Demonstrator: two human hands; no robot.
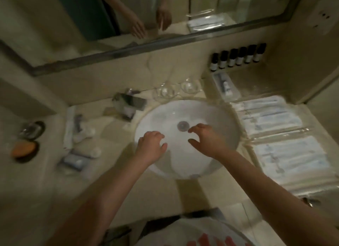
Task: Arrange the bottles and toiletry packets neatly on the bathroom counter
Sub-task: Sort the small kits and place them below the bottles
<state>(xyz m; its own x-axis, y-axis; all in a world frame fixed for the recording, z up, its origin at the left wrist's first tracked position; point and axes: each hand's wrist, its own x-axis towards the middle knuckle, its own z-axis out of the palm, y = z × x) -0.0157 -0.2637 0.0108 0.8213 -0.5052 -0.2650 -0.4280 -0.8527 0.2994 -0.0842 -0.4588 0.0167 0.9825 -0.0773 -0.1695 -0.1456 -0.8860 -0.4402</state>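
while hands (152, 146) (207, 141) hover empty — round glossy white sink (216, 117).

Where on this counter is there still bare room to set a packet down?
Bare counter lies between the dark bottles and the flat packets, and along the front edge left of the sink. The loose toiletries crowd the left side.

The whole view is soft with blur — labels on the six dark bottles (238, 58) cannot be read. The loose packets (78, 141) left of the sink (216, 115) smear together, contents unclear. A small metal object (310, 201) at the right edge is unidentifiable.
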